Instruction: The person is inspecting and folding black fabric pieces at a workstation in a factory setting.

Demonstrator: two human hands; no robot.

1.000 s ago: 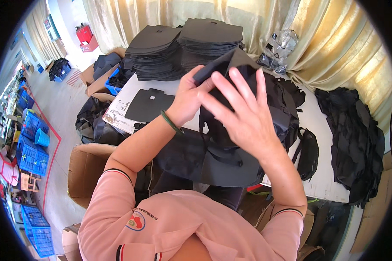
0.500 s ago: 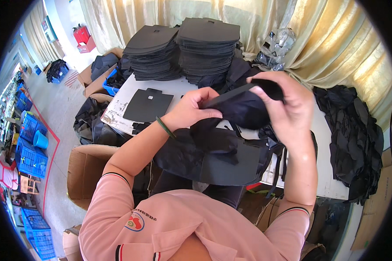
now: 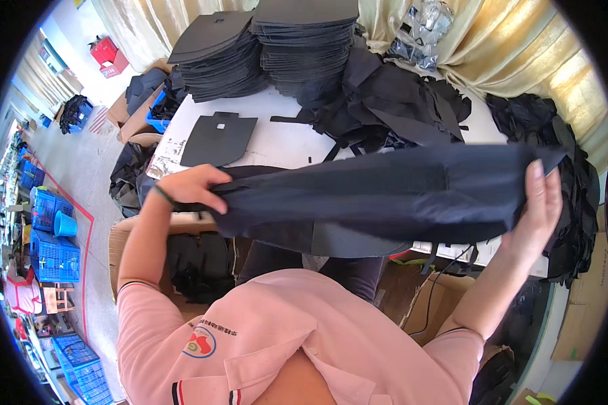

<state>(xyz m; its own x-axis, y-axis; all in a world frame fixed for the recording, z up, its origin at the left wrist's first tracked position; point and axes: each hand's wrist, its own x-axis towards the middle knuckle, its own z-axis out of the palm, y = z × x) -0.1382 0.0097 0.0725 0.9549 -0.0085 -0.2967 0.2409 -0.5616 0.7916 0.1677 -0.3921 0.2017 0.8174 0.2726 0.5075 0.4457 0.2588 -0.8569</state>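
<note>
A long piece of black fabric is stretched out between my two hands, above the near side of the white table. My left hand pinches its left end, thumb on the near side. At the other end, my right hand grips the fabric with the fingertips over its edge. Below it, the curved lower edge of a black flat panel shows; the fabric hides the rest. A separate black panel with a small white square lies on the table, beyond my left hand.
Two tall stacks of black panels stand at the back. Loose black fabric is heaped right of them, and more hangs over the right edge. An open cardboard box sits below left; blue crates line the floor.
My hands have moved apart, left hand leftward and right hand rightward. The black fabric, bunched between them before, is now spread out lengthwise. The view has shifted slightly.
</note>
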